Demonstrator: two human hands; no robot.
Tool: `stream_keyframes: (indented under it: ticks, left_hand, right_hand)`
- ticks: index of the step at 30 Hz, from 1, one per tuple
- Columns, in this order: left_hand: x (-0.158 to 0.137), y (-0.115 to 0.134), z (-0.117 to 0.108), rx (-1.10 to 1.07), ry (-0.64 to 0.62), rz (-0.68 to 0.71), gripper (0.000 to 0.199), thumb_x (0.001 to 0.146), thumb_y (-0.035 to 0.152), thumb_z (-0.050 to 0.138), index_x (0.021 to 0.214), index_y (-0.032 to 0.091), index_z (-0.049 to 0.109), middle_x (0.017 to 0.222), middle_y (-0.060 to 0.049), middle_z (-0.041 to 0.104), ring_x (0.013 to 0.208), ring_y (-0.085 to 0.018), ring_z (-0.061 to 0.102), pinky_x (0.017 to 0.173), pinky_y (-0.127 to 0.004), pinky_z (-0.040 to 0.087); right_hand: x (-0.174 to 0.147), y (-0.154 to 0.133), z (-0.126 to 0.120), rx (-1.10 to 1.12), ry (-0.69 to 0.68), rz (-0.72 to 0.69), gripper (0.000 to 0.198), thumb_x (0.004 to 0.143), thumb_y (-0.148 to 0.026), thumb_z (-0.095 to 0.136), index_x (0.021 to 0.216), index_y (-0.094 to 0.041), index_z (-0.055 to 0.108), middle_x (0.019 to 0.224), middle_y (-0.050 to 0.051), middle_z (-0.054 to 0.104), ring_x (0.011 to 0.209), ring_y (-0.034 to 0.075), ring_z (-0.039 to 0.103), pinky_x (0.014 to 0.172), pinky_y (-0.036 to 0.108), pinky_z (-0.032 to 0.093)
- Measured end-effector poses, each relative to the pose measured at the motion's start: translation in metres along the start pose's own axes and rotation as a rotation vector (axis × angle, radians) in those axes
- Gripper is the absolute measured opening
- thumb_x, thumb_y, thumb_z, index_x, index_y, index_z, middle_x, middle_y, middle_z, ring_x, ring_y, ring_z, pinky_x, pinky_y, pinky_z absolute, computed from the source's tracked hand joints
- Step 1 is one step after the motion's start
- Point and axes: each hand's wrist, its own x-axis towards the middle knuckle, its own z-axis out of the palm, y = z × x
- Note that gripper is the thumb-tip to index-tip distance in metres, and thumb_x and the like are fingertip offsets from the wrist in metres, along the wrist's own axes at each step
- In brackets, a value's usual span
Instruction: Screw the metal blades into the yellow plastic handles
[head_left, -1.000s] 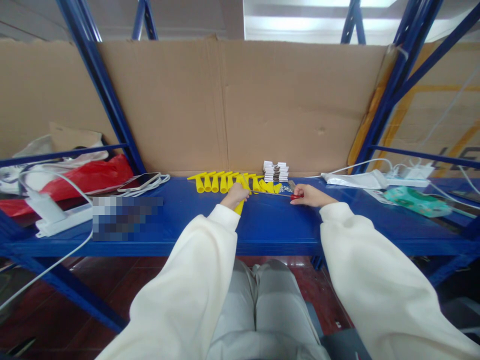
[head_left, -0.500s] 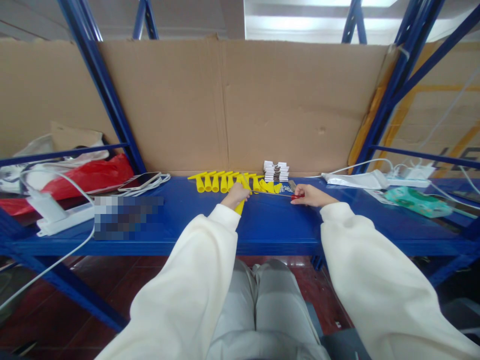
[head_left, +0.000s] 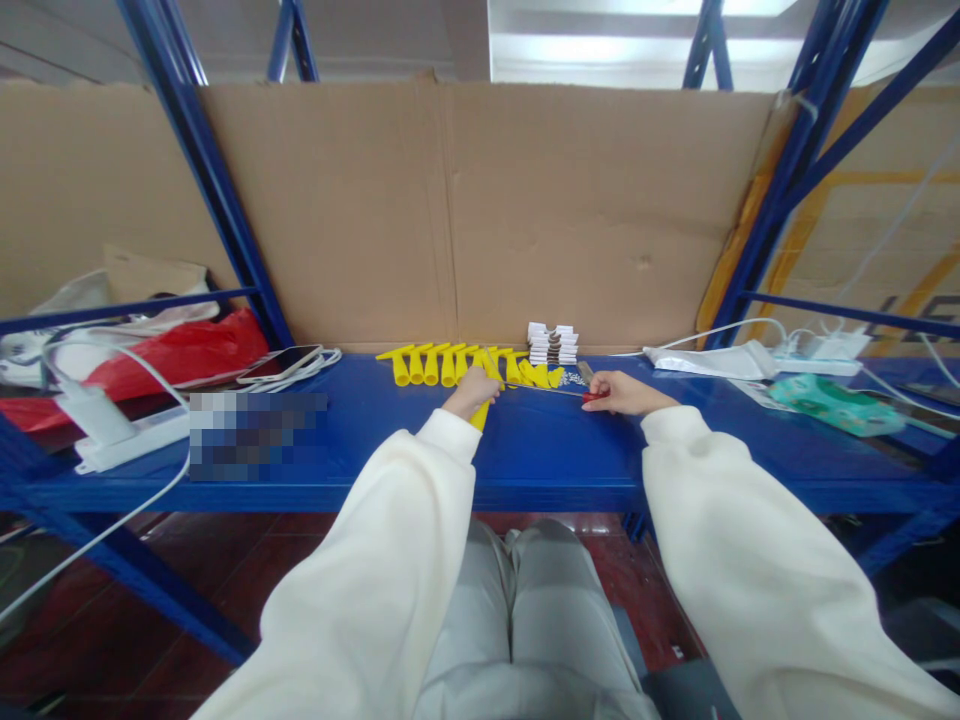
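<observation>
My left hand is wrapped round a yellow plastic handle, whose lower end shows below my fingers. In my right hand is a screwdriver with a red grip. Its thin shaft runs left toward the yellow handle; the tip is too small to make out. Behind my left hand stands a row of yellow T-shaped handles. Several smaller yellow pieces lie between my hands. Small silvery parts, probably screws, are scattered near my right fingertips.
White pieces stand stacked in two columns by the cardboard wall. On the blue shelf's left are a power strip, cables and a red bag. A green packet and a white pouch lie right.
Both hands stay almost in place, with the same grip on the yellow handle and screwdriver. The view has shifted very slightly.
</observation>
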Motion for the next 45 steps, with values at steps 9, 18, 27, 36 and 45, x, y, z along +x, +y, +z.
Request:
stream_keyframes:
  ticks: [9, 18, 27, 36, 45]
  left_hand:
    - [0.003, -0.001, 0.0, 0.007, 0.003, 0.014, 0.027, 0.08, 0.0, 0.056, 0.057, 0.014, 0.055, 0.055, -0.003, 0.061, 0.05, -0.011, 0.056, 0.053, -0.019, 0.044]
    - [0.006, -0.004, 0.001, -0.005, -0.006, 0.021, 0.019, 0.077, -0.001, 0.058, 0.064, 0.013, 0.059, 0.053, -0.001, 0.06, 0.051, -0.011, 0.057, 0.052, -0.018, 0.045]
    - [0.002, -0.001, 0.0, -0.037, -0.007, 0.007, 0.026, 0.077, -0.003, 0.057, 0.059, 0.015, 0.054, 0.046, 0.003, 0.05, 0.047, -0.01, 0.052, 0.051, -0.018, 0.042]
    - [-0.001, 0.001, -0.001, -0.026, -0.005, -0.004, 0.023, 0.078, -0.003, 0.057, 0.062, 0.015, 0.056, 0.048, 0.002, 0.053, 0.05, -0.011, 0.056, 0.053, -0.019, 0.044]
    - [0.002, -0.002, 0.0, -0.013, 0.001, 0.003, 0.018, 0.077, 0.0, 0.061, 0.066, 0.014, 0.06, 0.053, 0.0, 0.059, 0.054, -0.013, 0.061, 0.054, -0.02, 0.046]
  right_hand:
    - [-0.001, 0.0, -0.004, -0.085, -0.043, -0.042, 0.048, 0.065, -0.065, 0.074, 0.067, -0.02, 0.06, 0.059, 0.001, 0.061, 0.054, 0.013, 0.054, 0.052, 0.028, 0.041]
    - [-0.002, -0.001, -0.002, -0.06, 0.015, -0.045, 0.05, 0.057, -0.062, 0.08, 0.068, -0.021, 0.052, 0.056, -0.003, 0.057, 0.051, 0.013, 0.052, 0.05, 0.027, 0.039]
    - [-0.002, -0.001, -0.001, -0.066, -0.016, -0.032, 0.048, 0.061, -0.062, 0.079, 0.071, -0.02, 0.058, 0.061, 0.0, 0.061, 0.056, 0.014, 0.053, 0.053, 0.027, 0.042]
    - [-0.003, -0.002, -0.004, -0.11, -0.034, -0.078, 0.05, 0.066, -0.069, 0.07, 0.065, -0.02, 0.06, 0.057, 0.001, 0.06, 0.052, 0.013, 0.053, 0.052, 0.028, 0.041]
    - [0.0, 0.001, 0.001, -0.031, 0.028, -0.049, 0.053, 0.053, -0.061, 0.083, 0.07, -0.021, 0.053, 0.057, -0.004, 0.059, 0.05, 0.012, 0.051, 0.049, 0.026, 0.039]
